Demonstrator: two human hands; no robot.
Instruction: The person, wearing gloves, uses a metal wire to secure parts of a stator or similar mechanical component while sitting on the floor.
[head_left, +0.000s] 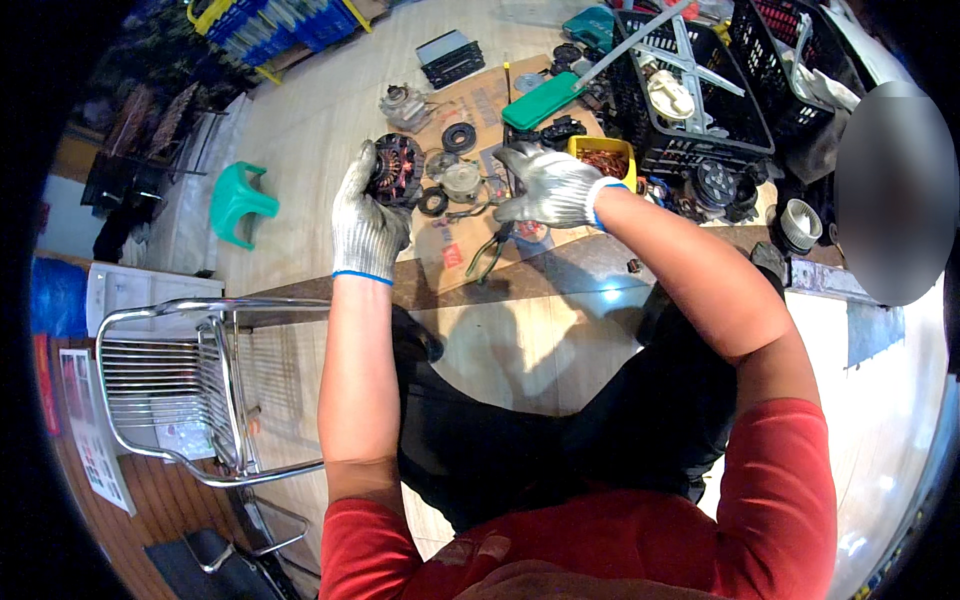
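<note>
My left hand [372, 215], in a white knit glove with a blue cuff, is closed on the side of a round stator [399, 168] with copper windings. To the right, my gloved right hand [555, 188] hovers above the cardboard with thumb and fingers apart; a dark narrow shape shows between them, too unclear to name. Between the hands are a silvery metal housing [461, 180], a black ring [459, 137] and a smaller dark ring [432, 203]. Pliers with dark green handles [486, 256] lie just below my right hand.
Cardboard [440, 250] covers the floor under the parts. A yellow bin [622, 150] holds copper-coloured pieces, beside black crates [700, 155]. A long green-ended tool [545, 103] slants toward the crates. A green stool [240, 205] and metal chair [165, 305] stand left; a blurred person is right.
</note>
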